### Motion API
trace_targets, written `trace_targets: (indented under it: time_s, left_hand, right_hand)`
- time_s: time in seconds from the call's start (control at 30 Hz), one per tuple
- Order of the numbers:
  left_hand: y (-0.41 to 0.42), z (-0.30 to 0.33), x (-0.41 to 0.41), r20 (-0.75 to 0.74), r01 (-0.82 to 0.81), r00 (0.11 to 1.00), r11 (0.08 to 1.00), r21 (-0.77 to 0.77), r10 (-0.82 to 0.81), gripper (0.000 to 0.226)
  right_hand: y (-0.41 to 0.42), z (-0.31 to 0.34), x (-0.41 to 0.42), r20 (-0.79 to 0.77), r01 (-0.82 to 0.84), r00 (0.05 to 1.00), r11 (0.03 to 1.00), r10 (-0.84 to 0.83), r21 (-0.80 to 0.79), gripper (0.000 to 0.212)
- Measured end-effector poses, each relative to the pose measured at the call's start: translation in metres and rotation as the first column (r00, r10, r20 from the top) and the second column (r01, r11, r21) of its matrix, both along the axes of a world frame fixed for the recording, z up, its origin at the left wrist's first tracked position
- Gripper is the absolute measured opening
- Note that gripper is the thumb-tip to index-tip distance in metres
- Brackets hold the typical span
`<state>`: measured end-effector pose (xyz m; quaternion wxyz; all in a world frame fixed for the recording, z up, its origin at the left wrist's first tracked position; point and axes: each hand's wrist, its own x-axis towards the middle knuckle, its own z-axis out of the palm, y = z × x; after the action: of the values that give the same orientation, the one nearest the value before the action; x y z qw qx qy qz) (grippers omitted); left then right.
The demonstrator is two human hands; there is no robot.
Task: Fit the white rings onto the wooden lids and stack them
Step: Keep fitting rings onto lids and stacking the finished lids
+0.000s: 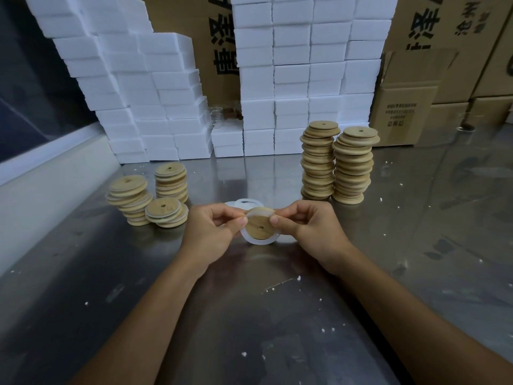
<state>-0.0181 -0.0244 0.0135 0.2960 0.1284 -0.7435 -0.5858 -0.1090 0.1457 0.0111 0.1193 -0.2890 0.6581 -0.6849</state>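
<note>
Above the steel table (249,315), both hands' fingers (241,222) pinch a wooden lid (259,225) and its white ring (256,241).

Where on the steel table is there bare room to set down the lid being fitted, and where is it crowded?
Bare steel lies between the short ringed-lid stacks and the tall lid stacks, behind the loose white rings. The near table around the forearms holds only foam crumbs. Crowded: the back edge, along the foam blocks and cardboard boxes.
</note>
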Motion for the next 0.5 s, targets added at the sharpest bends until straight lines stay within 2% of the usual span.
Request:
trace_targets:
  time_s: [0.17, 0.3, 0.5]
  left_hand:
    - [-0.0019, -0.0021, 0.0007, 0.003, 0.003, 1.0, 0.998, 0.056, -0.003, 0.02]
    - [-0.0046, -0.005, 0.0003, 0.019, 0.016, 1.0, 0.997, 0.08, -0.017, 0.021]
    - [-0.0054, -0.0058, -0.002, 0.034, -0.047, 0.998, 0.989, -0.138, 0.052, 0.025]
  right_hand:
    - [0.0, -0.0062, -0.0028, 0.047, -0.003, 0.999, 1.0, 0.002, 0.009, 0.007]
    - [-0.0007, -0.009, -0.0031, -0.006, 0.022, 1.0, 0.998, -0.021, 0.054, 0.011]
    - [-0.0024, -0.0093, -0.0019, -0.089, 0.093, 0.992, 0.993, -0.086, 0.079, 0.008]
